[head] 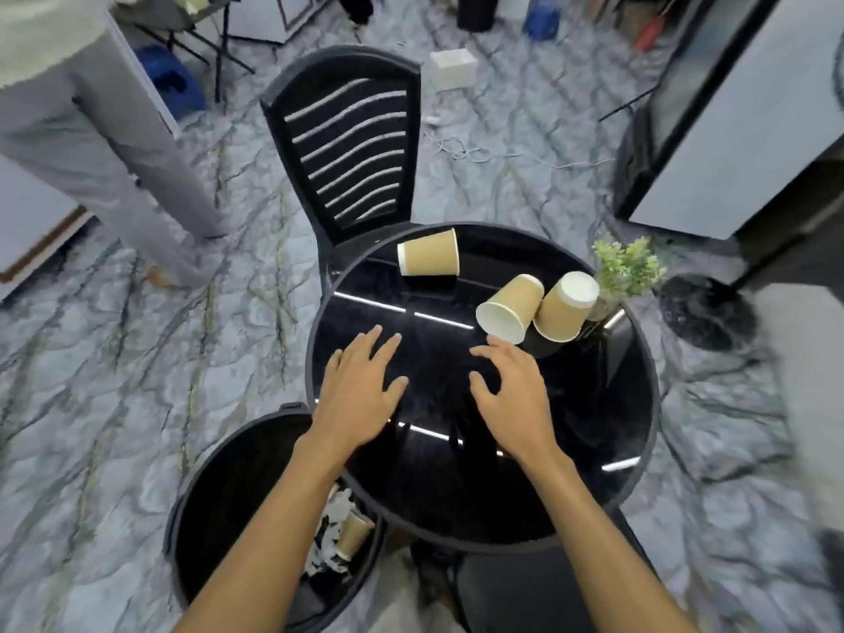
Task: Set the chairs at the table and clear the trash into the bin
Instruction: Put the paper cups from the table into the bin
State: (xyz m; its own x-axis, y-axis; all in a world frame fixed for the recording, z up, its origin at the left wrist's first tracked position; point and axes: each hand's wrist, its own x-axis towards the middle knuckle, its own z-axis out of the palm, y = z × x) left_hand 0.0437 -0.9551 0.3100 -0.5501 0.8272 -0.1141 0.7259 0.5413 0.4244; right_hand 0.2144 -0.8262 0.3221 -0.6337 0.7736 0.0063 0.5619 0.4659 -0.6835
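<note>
Three tan paper cups lie on the round black glossy table (630, 404): one on its side at the far edge (428, 252), one tipped with its white mouth toward me (511, 308), and one leaning upside down (566, 306) beside it. My left hand (361, 390) and my right hand (516, 390) hover over the table's middle, both with fingers spread and holding nothing. My right hand's fingertips are just short of the tipped cup. A black bin (219, 491) stands at the table's near left, with a paper cup (355, 534) and crumpled paper inside. A black slatted chair (351, 143) stands at the far side.
A small green plant (628, 267) stands at the table's right edge. Another person's grey trouser leg (114, 143) is at the left. A white box (452, 68) and a white cable (479, 153) lie on the marble floor. A dark round stand base (705, 310) and a cabinet (730, 130) are at the right.
</note>
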